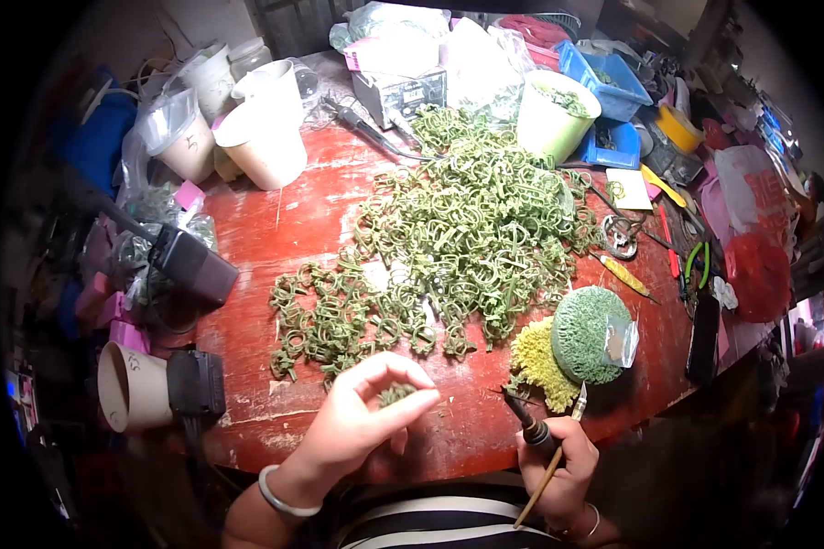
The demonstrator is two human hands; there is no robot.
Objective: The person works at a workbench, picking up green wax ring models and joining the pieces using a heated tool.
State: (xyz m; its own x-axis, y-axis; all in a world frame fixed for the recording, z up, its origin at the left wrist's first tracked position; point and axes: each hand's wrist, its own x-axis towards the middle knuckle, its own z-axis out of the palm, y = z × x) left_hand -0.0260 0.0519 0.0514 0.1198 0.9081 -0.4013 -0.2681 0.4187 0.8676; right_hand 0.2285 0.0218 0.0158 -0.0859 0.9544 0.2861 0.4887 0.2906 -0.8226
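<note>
My left hand [371, 412] curls around a small green piece [395, 394] just above the front of the red table [247, 366]. In my right hand [566, 462] are a dark-handled pen-like tool [538, 435], its thin tip pointing up and left, and a slim wooden-handled tool [547, 480] with a pale tip. Both tips are near a round green textured disc [588, 320] and a yellow-green spongy pad [545, 361]. A small clear packet [621, 341] lies on the disc. Beyond my hands spreads a large heap of curled green pieces [467, 220].
White tubs [261, 142] stand at the back left, a pale green bucket [558, 114] and blue trays [604, 82] at the back right. A yellow-handled tool [623, 274] and green-handled pliers [698, 265] lie right. A cup [133, 389] lies tipped at the left edge.
</note>
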